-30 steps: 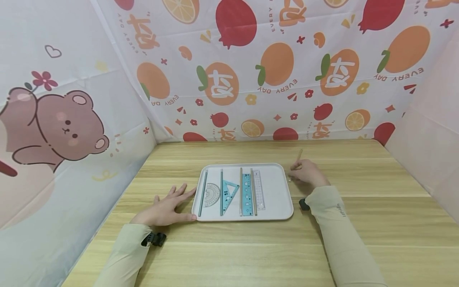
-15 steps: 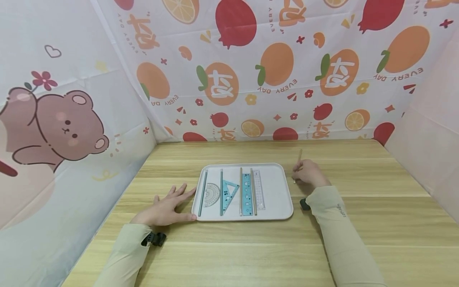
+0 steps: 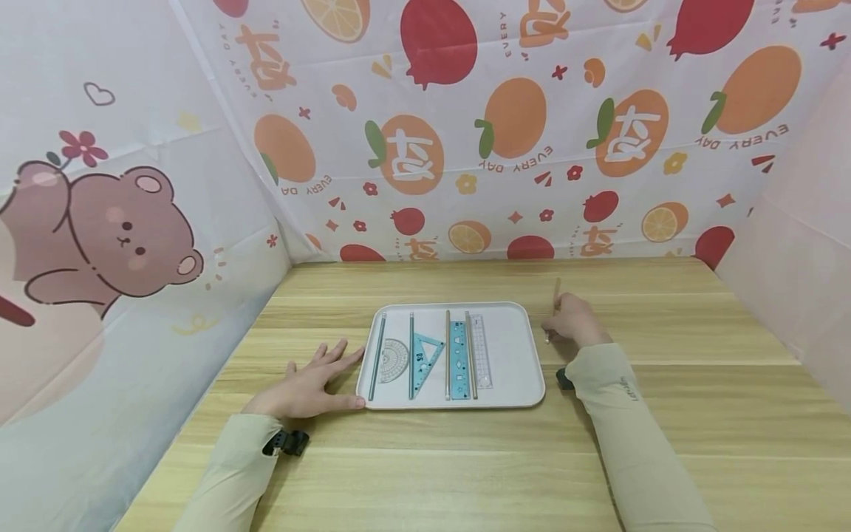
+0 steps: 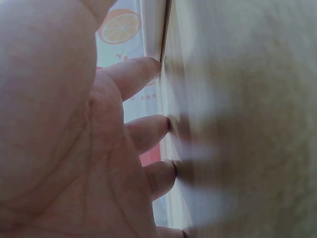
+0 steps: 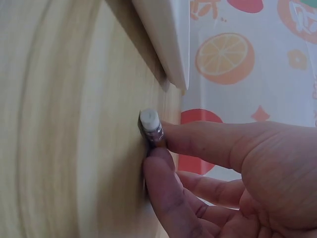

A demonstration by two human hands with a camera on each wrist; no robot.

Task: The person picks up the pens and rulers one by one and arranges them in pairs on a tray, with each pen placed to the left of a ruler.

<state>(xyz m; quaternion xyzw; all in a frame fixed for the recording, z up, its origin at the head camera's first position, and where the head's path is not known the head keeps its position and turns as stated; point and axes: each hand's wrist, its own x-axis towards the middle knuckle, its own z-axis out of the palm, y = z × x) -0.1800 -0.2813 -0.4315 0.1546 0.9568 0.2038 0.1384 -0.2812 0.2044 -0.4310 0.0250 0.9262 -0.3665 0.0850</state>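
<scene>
To the right of the white tray (image 3: 512, 355), my right hand (image 3: 575, 323) pinches a light wooden pencil (image 3: 557, 288) just above or on the tabletop; I cannot tell which. In the right wrist view the pencil's white eraser end (image 5: 150, 120) sticks out between thumb and forefinger. My left hand (image 3: 309, 388) lies with spread fingers at the tray's left edge, its thumb touching the near left corner. On the tray lie two green pencils, a clear protractor (image 3: 394, 362), a blue set square (image 3: 422, 366), two tan pencils, a blue ruler (image 3: 459, 362) and a clear ruler (image 3: 482, 353).
The tray stands on a wood-grain table (image 3: 439, 465). A fruit-print cloth (image 3: 465, 148) hangs along the table's back edge, and a bear-print cloth (image 3: 133, 229) hangs at the left. Each wrist wears a black strap.
My right hand has shifted the pencil slightly to the right, away from the tray's edge. The left hand and the things on the tray have stayed put.
</scene>
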